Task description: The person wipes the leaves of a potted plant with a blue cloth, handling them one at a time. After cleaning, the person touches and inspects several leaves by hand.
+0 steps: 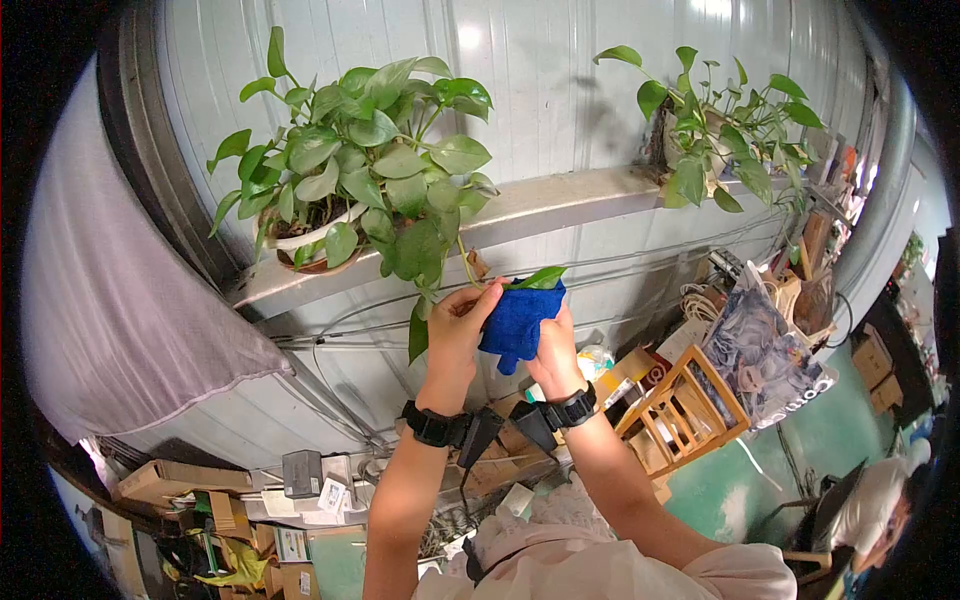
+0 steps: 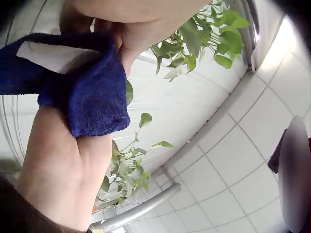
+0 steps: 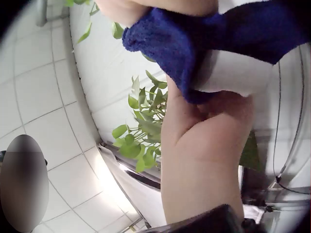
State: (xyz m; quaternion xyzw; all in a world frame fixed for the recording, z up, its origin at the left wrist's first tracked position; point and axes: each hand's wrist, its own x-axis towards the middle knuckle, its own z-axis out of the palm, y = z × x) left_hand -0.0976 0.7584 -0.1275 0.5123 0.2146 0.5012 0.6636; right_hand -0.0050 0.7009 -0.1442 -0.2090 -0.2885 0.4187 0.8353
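A blue cloth [image 1: 520, 322] spreads between the two hands, one narrow end hanging down. On top of it lies a long green leaf [image 1: 545, 278], its tip pointing right. My left hand [image 1: 458, 335] pinches the leaf's stem at the cloth's left edge with thumb and forefinger. The right hand [image 1: 556, 352] grips the cloth from the right, fingers mostly hidden behind it. Both wrist views show the cloth [image 2: 99, 97] folded and fuzzy between the hands. The leaf belongs beside a bushy potted plant [image 1: 375, 150], whose trailing stems hang just above the left hand.
The potted plant stands on a narrow ledge [image 1: 560, 197] along a white panel wall. A second potted plant [image 1: 715, 140] sits farther right. Cables run beneath the ledge. Below are a wooden chair [image 1: 685, 412], a printed bag [image 1: 760, 350] and cardboard boxes [image 1: 180, 482]. A grey curtain [image 1: 130, 290] hangs left.
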